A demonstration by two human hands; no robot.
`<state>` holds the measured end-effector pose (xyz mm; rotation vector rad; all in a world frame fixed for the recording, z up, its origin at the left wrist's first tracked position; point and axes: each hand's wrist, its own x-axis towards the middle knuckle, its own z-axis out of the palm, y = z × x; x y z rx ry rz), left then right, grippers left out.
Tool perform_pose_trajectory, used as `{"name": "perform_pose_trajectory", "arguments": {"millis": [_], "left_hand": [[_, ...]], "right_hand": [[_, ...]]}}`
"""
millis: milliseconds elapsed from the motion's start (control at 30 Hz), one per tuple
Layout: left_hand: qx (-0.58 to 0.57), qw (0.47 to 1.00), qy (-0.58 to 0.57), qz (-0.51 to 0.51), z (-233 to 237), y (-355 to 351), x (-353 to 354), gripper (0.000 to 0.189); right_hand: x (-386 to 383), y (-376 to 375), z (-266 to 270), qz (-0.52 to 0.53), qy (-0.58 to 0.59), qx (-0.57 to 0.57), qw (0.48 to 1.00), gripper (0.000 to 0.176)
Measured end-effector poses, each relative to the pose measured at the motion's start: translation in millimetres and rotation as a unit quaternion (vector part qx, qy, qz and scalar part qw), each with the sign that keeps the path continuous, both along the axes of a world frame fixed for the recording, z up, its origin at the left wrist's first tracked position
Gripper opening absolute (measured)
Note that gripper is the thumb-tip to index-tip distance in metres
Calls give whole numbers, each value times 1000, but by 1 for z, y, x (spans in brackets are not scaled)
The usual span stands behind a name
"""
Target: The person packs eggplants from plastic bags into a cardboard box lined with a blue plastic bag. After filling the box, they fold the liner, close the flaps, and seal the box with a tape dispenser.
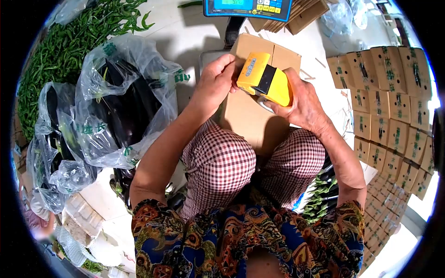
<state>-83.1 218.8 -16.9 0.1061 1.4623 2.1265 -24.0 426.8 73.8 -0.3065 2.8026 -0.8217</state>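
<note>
My right hand (307, 103) is wrapped round a yellow tape dispenser (278, 88) with a black band across its middle. The dispenser is above a closed brown carton (250, 118), which stands upright in front of my knees. At the dispenser's left end, my left hand (217, 78) has its fingers pinched together beside the carton's upper left edge. Whatever those fingertips hold, if anything, is too small to make out. Behind the carton is a weighing scale with a blue display panel (248, 8); part of its platform (209, 58) shows at the carton's left.
Clear bags of eggplants (125, 102) and a heap of green peppers (65, 51) lie to the left. Printed cartons (389, 92) are stacked at the right. Flattened cardboard (306, 16) lies at the back. More eggplants (324, 194) are beside my right leg.
</note>
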Motion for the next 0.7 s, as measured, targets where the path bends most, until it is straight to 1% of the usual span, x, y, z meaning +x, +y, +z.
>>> {"name": "perform_pose_trajectory", "arguments": {"millis": [67, 100, 167, 267, 300, 333, 367, 400, 433, 467, 500, 533, 567, 667, 700], "left_hand": [[-46, 998, 46, 8, 2, -2, -1, 11], [-109, 986, 120, 33, -4, -4, -1, 9], [-232, 933, 263, 81, -21, -5, -1, 7], [-311, 883, 324, 136, -24, -2, -3, 10], [-300, 885, 329, 139, -31, -4, -6, 6], [-294, 902, 286, 136, -38, -7, -7, 7], [-289, 917, 239, 136, -44, -11, -6, 9], [-285, 930, 191, 137, -49, -17, -5, 11], [-222, 945, 168, 174, -56, -26, -7, 18], [-205, 957, 91, 185, -60, -39, -9, 21], [-170, 964, 46, 200, -69, -53, -11, 24], [-134, 967, 1, 215, -76, -64, -13, 26], [-121, 970, -10, 209, -81, -66, -12, 30], [-185, 952, 66, 233, -104, -56, -12, 32], [-201, 947, 84, 238, -99, -57, -12, 33]], "right_hand": [[-3, -3, 2, 6, 2, 19, 1000, 50], [-5, -5, 2, 11, 6, 28, 1000, 51], [-11, -10, 2, 17, 5, 44, 999, 53], [-20, -18, 4, 21, -27, 82, 996, 54], [-23, -20, 7, 22, -48, 101, 993, 54], [-24, -21, 8, 23, -69, 121, 990, 54], [-23, -17, 6, 43, -49, 125, 990, 53], [-22, -13, 7, 41, -62, 142, 987, 53], [-19, -10, 9, 38, -76, 158, 984, 52], [-16, -4, 10, 35, -88, 175, 980, 52], [-13, 6, 6, 54, -45, 181, 981, 50], [-11, 12, 7, 57, -49, 180, 981, 49], [-9, 16, 8, 59, -51, 178, 981, 48], [-8, 15, 10, 65, -46, 161, 984, 46], [-8, 17, 10, 66, -38, 155, 985, 46]]}}
